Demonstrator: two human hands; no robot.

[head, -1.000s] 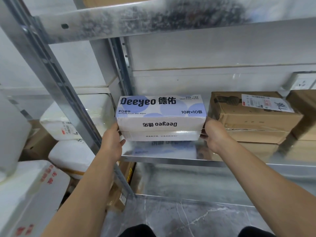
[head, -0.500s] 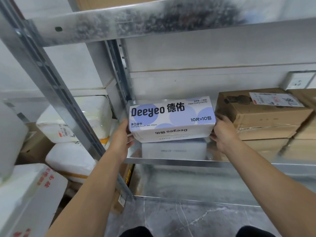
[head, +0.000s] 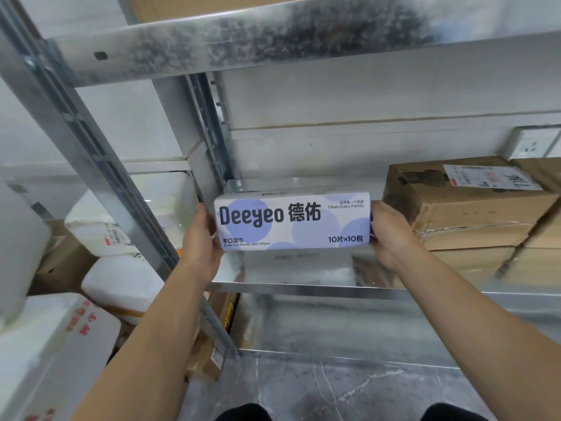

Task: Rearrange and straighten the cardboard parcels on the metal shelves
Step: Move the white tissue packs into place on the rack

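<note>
Wipes pack, Deeyeo-branded (head: 293, 221), stands on its long edge over the metal shelf (head: 303, 287); whether it touches the deck I cannot tell. Bare deck runs to the front lip at 6 o'clock. Stacked cardboard parcels (head: 464, 208) sit close at 3 o'clock. The left hand (head: 202, 238) and right hand (head: 391, 235) clasp its two ends.

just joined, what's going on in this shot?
A person grips a Deeyeo wet wipes pack by its two ends, left hand on the left end and right hand on the right. The printed face is turned towards the camera. The pack is low over the metal shelf; whether it touches the shelf cannot be told. A stack of cardboard parcels sits just to its right on the same shelf.
</note>
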